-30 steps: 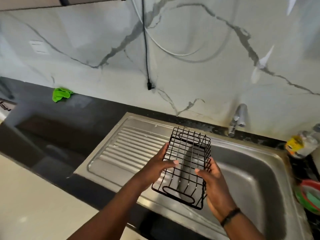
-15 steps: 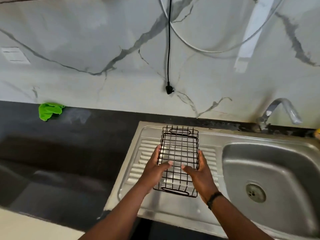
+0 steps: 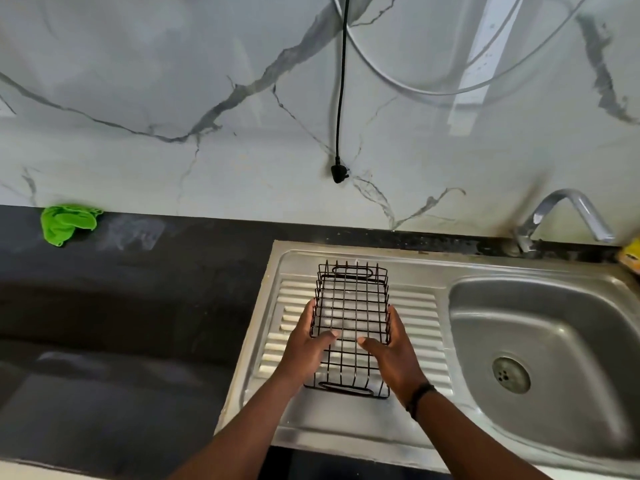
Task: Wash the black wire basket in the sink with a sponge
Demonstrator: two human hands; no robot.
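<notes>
holding the black wire basket (image 3: 351, 323) over the ribbed drainboard (image 3: 415, 317) of the steel sink (image 3: 540, 348), i've got my left hand (image 3: 306, 348) wrapped on its left side and my right hand (image 3: 393, 351) on its right, thumbs hooked over the rim onto the mesh and fingers curled along the outer walls. the basket sits open side up, left of the basin. i can't tell whether its bottom touches the drainboard. a tap (image 3: 561, 216) stands behind the basin, a green cloth (image 3: 65, 223) lies on the dark counter (image 3: 138, 306) far left, and a black cable (image 3: 341, 98) hangs down the marble wall.
</notes>
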